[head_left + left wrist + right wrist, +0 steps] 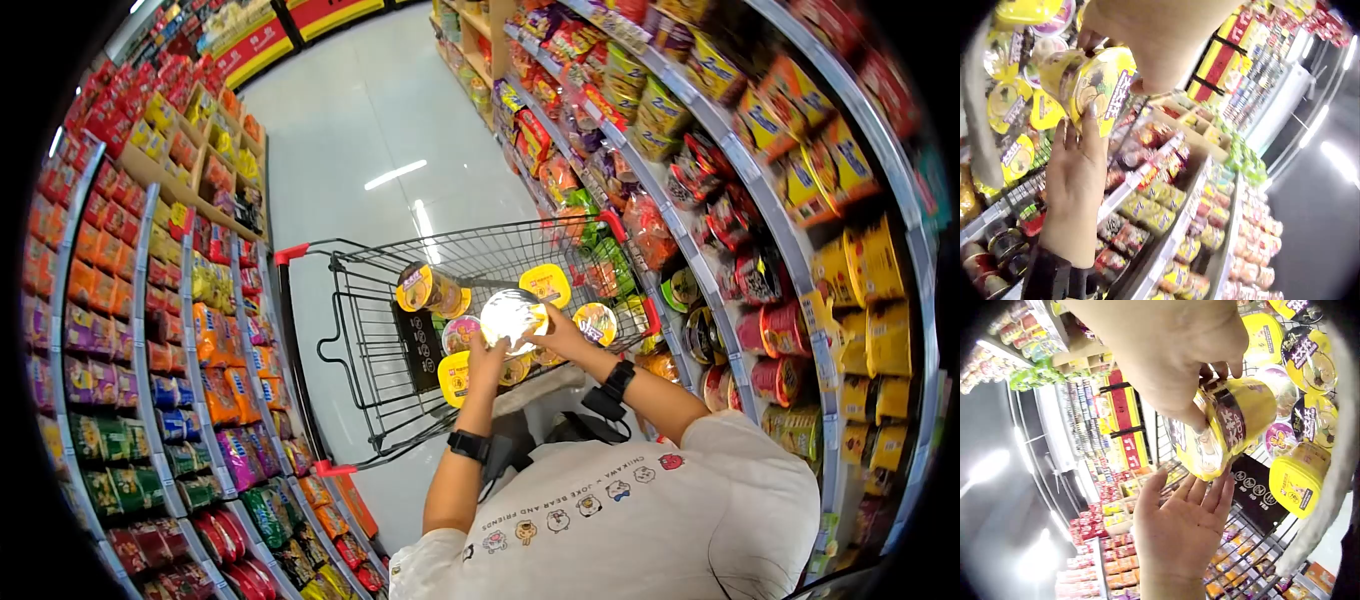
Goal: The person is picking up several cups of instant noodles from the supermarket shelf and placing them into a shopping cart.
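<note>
A yellow instant noodle cup (pixel 1244 415) with a shiny lid is held over a shopping cart (pixel 345 300). My right hand (pixel 1075 181) grips it, thumb across the lid and fingers curled round the side. My left hand (pixel 1182 531) has its palm open, its extended fingertips at the cup's rim and its thumb apart from the cup. The head view shows both hands at the near side of the cup (pixel 515 318), where glare whitens the lid. Several more noodle cups lie in the cart below, among them a yellow square-lidded tub (pixel 1297 484) and a pink-lidded bowl (pixel 461 332).
Shelves of noodle packets and cups (pixel 770 345) rise close on the right of the cart. Another packed shelf (pixel 150 370) runs along the left. The aisle floor (pixel 340 120) stretches ahead. Green packets (pixel 610 260) sit at the cart's far right end.
</note>
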The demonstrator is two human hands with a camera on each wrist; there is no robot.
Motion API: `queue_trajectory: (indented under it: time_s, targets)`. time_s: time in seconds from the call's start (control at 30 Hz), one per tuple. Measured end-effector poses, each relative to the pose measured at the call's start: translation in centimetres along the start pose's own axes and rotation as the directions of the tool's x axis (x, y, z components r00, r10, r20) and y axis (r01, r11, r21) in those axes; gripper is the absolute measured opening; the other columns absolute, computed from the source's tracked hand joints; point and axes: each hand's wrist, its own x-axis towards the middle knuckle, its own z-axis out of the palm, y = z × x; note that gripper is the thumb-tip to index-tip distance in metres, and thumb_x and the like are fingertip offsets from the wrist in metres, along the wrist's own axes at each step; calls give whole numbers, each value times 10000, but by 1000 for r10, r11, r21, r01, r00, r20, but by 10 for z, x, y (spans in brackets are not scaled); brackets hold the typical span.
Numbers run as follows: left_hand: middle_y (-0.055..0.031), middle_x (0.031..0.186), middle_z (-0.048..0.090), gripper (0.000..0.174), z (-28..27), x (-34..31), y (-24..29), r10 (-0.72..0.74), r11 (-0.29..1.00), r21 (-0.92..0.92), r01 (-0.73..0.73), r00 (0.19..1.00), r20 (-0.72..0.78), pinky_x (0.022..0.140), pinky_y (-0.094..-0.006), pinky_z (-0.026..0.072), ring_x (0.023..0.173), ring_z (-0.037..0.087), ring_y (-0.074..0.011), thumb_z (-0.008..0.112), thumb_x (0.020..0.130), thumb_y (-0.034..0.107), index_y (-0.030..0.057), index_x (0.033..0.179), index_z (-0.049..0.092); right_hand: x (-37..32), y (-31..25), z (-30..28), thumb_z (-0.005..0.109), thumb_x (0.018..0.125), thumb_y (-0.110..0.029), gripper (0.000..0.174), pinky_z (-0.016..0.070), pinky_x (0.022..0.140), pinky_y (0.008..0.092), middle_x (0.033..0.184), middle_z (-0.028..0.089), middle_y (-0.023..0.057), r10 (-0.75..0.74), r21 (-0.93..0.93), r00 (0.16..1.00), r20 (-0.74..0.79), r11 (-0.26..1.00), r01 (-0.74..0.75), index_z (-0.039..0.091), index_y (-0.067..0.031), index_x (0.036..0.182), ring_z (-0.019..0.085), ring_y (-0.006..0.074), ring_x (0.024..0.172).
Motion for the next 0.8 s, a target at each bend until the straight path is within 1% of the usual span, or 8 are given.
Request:
queue_trajectory:
  time_s: [0.03, 0.1, 0.17, 0.4, 0.5, 0.63, 0.73, 0.8]
  targets:
    - [-129, 1021, 580, 431, -14, 10, -4, -61, 992, -110, 59, 998, -15, 723, -286, 450, 877, 566, -184, 615, 769, 145, -25, 1135, 465, 5, -33, 15, 676, 774, -127, 620, 439, 818, 270, 1126, 535, 88, 29, -123, 999, 31, 992, -25, 352, -8, 1289, 516, 137, 995]
    - [-131, 942, 613, 351, -40, 42, -55, -101, 993, -82, 89, 982, -159, 730, -307, 458, 844, 589, -214, 600, 768, 168, -16, 1054, 514, 46, 1, 36, 655, 769, -144, 615, 428, 857, 295, 1155, 530, 131, 122, -20, 990, 70, 992, -121, 364, -40, 1300, 518, 177, 1037]
    - [-179, 965, 616, 418, -55, 45, -28, -134, 918, 320, 234, 943, -305, 765, -344, 459, 875, 603, -295, 599, 760, 225, -10, 1094, 512, 78, 48, 52, 597, 808, -217, 576, 400, 899, 322, 1209, 486, 177, 126, -149, 991, 52, 982, -117, 361, -42, 1303, 484, 238, 1107]
    - [-189, 1021, 596, 489, -100, 72, -63, -250, 882, 346, 319, 941, -230, 766, -339, 454, 911, 592, -280, 592, 796, 330, -12, 1134, 503, 117, 57, 103, 571, 817, -357, 672, 358, 944, 326, 1260, 460, 192, 297, -404, 954, 27, 876, -262, 296, -59, 1354, 441, 280, 1166]
    - [-209, 1008, 607, 445, -108, 79, -61, -296, 869, 332, 366, 924, -243, 816, -372, 447, 948, 586, -342, 576, 793, 298, 3, 1120, 510, 124, 53, 113, 557, 827, -364, 670, 412, 889, 337, 1241, 471, 175, 303, -213, 948, 97, 937, -278, 278, -75, 1363, 447, 263, 1156]
    - [-212, 1028, 599, 433, -122, 79, -34, -339, 819, 412, 399, 916, -213, 812, -365, 449, 962, 581, -338, 571, 801, 286, 11, 1130, 508, 128, 44, 119, 543, 844, -354, 655, 472, 775, 331, 1213, 472, 153, 498, -64, 845, 197, 866, -496, 253, -97, 1372, 451, 232, 1138]
    - [-192, 1060, 591, 441, -141, 89, -83, -393, 867, 261, 425, 904, -168, 821, -363, 446, 978, 575, -320, 563, 791, 258, -1, 1142, 500, 121, 51, 134, 565, 839, -337, 628, 467, 698, 305, 1128, 517, 131, 476, 220, 864, 162, 837, -502, 285, -85, 1340, 512, 184, 985]
    - [-182, 1083, 582, 489, -142, 85, -91, -436, 885, 124, 449, 892, -116, 841, -360, 436, 1003, 557, -316, 582, 768, 277, -21, 1144, 493, 112, 44, 132, 529, 865, -252, 587, 456, 790, 316, 1186, 487, 112, 407, 75, 885, 227, 899, -432, 259, -81, 1357, 484, 183, 1057]
